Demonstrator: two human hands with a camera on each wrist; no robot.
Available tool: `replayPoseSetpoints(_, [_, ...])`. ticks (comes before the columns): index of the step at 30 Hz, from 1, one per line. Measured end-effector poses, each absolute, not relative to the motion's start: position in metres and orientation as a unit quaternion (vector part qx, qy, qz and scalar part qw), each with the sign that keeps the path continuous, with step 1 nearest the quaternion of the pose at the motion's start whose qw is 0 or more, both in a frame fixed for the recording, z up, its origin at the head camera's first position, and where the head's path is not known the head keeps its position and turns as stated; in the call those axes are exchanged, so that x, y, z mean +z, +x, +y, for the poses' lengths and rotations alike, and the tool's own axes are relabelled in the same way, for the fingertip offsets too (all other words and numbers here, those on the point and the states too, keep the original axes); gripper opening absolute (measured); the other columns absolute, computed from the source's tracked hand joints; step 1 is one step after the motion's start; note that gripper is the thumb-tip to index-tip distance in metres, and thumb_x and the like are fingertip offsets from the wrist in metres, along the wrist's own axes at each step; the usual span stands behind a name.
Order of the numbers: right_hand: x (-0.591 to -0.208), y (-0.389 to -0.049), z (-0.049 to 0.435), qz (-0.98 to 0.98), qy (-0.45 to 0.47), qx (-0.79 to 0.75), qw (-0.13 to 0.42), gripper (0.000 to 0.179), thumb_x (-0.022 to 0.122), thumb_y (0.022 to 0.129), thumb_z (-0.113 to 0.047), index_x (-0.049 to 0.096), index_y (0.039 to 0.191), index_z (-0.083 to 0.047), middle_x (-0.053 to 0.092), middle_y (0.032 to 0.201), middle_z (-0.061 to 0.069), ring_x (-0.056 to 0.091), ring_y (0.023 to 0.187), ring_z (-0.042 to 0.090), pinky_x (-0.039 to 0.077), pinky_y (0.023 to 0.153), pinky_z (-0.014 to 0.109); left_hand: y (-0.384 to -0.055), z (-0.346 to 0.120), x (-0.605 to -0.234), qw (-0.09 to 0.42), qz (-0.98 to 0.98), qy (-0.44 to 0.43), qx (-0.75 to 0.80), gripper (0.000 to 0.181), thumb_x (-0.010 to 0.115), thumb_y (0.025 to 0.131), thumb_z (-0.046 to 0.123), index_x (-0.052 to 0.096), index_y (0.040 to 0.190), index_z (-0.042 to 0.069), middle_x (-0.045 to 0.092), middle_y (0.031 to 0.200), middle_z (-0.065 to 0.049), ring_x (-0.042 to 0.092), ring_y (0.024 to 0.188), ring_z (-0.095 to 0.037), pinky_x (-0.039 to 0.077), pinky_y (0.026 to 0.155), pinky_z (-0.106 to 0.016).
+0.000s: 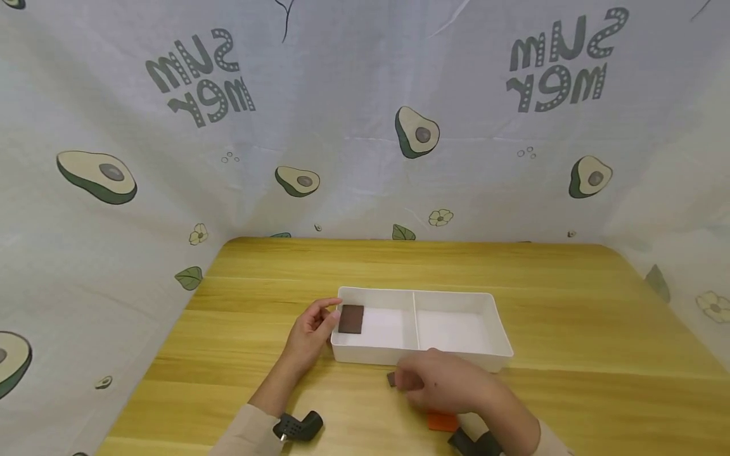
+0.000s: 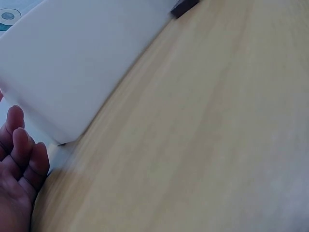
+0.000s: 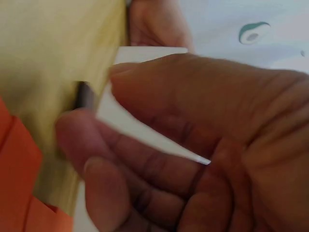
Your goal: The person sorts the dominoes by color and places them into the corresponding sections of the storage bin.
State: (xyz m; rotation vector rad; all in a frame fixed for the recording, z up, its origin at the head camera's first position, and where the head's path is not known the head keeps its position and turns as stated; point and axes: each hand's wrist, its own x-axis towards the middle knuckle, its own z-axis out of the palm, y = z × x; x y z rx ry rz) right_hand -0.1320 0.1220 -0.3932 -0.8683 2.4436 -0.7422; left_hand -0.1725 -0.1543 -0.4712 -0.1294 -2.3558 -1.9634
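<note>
A white two-compartment box [image 1: 455, 323] lies lengthwise on the table. Inside its left compartment, a flat dark brown block [image 1: 350, 319] sits at the left end. My left hand [image 1: 310, 332] is at the box's left end, thumb and index fingertip at the rim. The left wrist view shows its other fingers [image 2: 21, 145] loosely bent beside the box corner. In front of the box, my right hand [image 1: 439, 380] hovers low, with a small dark brown block [image 3: 84, 95] just past its index fingertip. Thumb and index are apart there, with no object visible between them.
Orange pieces [image 1: 441, 421] lie on the table below my right hand, partly hidden by it. Black camera mounts [image 1: 299, 425] are on both wrists. A white cloth printed with avocados [image 1: 417, 132] hangs behind and beside the wooden table [image 1: 274, 266].
</note>
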Motion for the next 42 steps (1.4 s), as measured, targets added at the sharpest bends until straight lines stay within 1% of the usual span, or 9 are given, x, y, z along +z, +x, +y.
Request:
replayPoseSetpoints(5, [-0.396,-0.13,0.119,0.902,-0.307,-0.248,0.175,0.023,0.071,0.081,-0.005,0.071,0.102,-0.015,0.063,0.073,-0.012,0.05,0.063,0.002,0.044,0.06,0.024,-0.173,-0.154,-0.472,0.032,-0.766,-0.041,-0.641,0.027,0.066,0.1,0.019,0.068,0.127,0.014,0.053,0.087,-0.003,0.049,0.072,-0.01,0.041,0.065,-0.019])
replayPoseSetpoints(8, [-0.396,-0.126,0.115,0.928,-0.286,-0.192,0.145,0.015,0.07,0.08,-0.006,0.07,0.092,-0.015,0.059,0.069,-0.009,0.047,0.06,0.008,0.042,0.058,0.027,-0.174,-0.154,-0.472,0.031,-0.768,-0.038,-0.639,0.027,0.066,0.101,0.02,0.068,0.127,0.015,0.053,0.088,-0.003,0.049,0.073,-0.01,0.042,0.065,-0.019])
replayPoseSetpoints(12, [-0.398,-0.123,0.111,0.933,-0.298,-0.152,0.132,0.01,0.071,0.078,-0.009,0.07,0.085,-0.015,0.063,0.078,-0.008,0.049,0.068,0.009,0.047,0.066,0.031,-0.174,-0.154,-0.471,0.029,-0.77,-0.037,-0.637,0.027,0.066,0.101,0.022,0.068,0.127,0.016,0.053,0.088,-0.003,0.049,0.073,-0.011,0.042,0.065,-0.02])
replayPoseSetpoints(14, [-0.399,-0.123,0.11,0.924,-0.32,-0.158,0.137,0.013,0.074,0.078,-0.01,0.074,0.09,-0.015,0.064,0.081,-0.01,0.049,0.07,0.007,0.048,0.068,0.029,-0.174,-0.154,-0.471,0.029,-0.771,-0.036,-0.636,0.028,0.066,0.101,0.023,0.068,0.127,0.016,0.053,0.089,-0.003,0.049,0.074,-0.011,0.042,0.065,-0.02])
replayPoseSetpoints(16, [-0.4,-0.122,0.108,0.916,-0.338,-0.164,0.139,0.015,0.076,0.078,-0.012,0.075,0.092,-0.016,0.062,0.077,-0.012,0.047,0.069,0.004,0.046,0.067,0.026,-0.174,-0.154,-0.47,0.03,-0.771,-0.034,-0.635,0.028,0.066,0.101,0.023,0.068,0.127,0.016,0.054,0.089,-0.003,0.05,0.074,-0.011,0.042,0.065,-0.02])
replayPoseSetpoints(23, [-0.408,-0.119,0.099,0.919,-0.347,-0.16,0.101,0.019,0.081,0.072,-0.013,0.065,0.079,-0.021,0.051,0.068,-0.016,0.042,0.063,0.003,0.04,0.061,0.023,-0.174,-0.155,-0.469,0.028,-0.769,-0.033,-0.638,0.028,0.065,0.101,0.023,0.068,0.127,0.015,0.054,0.089,-0.003,0.05,0.074,-0.011,0.042,0.065,-0.02])
replayPoseSetpoints(29, [-0.411,-0.12,0.096,0.92,-0.342,-0.159,0.105,0.026,0.083,0.076,-0.017,0.059,0.072,-0.024,0.049,0.066,-0.016,0.041,0.061,0.003,0.038,0.059,0.022,-0.174,-0.156,-0.47,0.026,-0.77,-0.033,-0.637,0.028,0.065,0.101,0.023,0.068,0.128,0.015,0.054,0.089,-0.004,0.05,0.074,-0.011,0.043,0.065,-0.02])
replayPoseSetpoints(37, [-0.403,-0.118,0.097,0.915,-0.345,-0.171,0.116,0.024,0.084,0.08,-0.025,0.061,0.075,-0.024,0.051,0.071,-0.016,0.042,0.064,0.001,0.039,0.06,0.022,-0.173,-0.156,-0.471,0.027,-0.769,-0.031,-0.638,0.027,0.066,0.101,0.023,0.068,0.127,0.017,0.054,0.09,-0.004,0.05,0.075,-0.011,0.042,0.066,-0.02])
replayPoseSetpoints(42, [-0.393,-0.117,0.098,0.912,-0.332,-0.209,0.124,0.02,0.083,0.082,-0.022,0.063,0.08,-0.024,0.055,0.074,-0.016,0.045,0.066,0.001,0.041,0.061,0.022,-0.174,-0.156,-0.472,0.027,-0.77,-0.03,-0.637,0.027,0.066,0.1,0.022,0.068,0.127,0.017,0.054,0.089,-0.003,0.05,0.075,-0.011,0.042,0.066,-0.02])
